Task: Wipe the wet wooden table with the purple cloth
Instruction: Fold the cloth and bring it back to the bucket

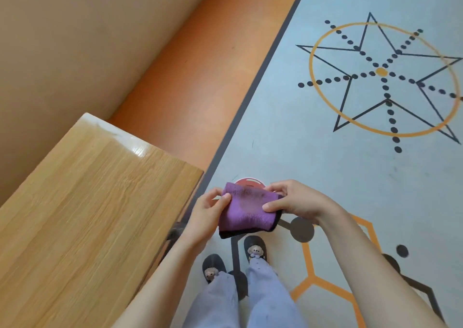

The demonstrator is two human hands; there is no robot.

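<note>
Nearest my view, two bare forearms (160, 277) rise from the bottom edge, and I read the rest from the left across. Furthest left is the wooden surface (87, 215), its pale grain running lengthwise, with a glossy wet sheen (140, 149) at its far end. Just off the surface's right edge, the left hand (209, 215) pinches one border of the purple cloth (246, 208), thumb on top and fingers curled beneath. The cloth is not on the surface at all. It is held in the air to the right of the near corner, above the floor mat (313, 157), and folded to a small pad with a dark underside showing along its lower edge and a darker smudge on its upper face. Further right of the surface, the right hand (293, 199) clamps the opposite border between thumb and fingers. Something round and red (248, 180) peeks from behind the cloth; I cannot tell what it is. As I judge it, the wet end lies well away from the cloth, so a stroke that stops short would leave that far end damp. Folded this small, the pad covers little per pass and may smear water instead of lifting it, more so if the smudge is dampness or dirt. If one hand lets go carelessly, the fold could fall open and the cloth could drop to the mat.
</note>
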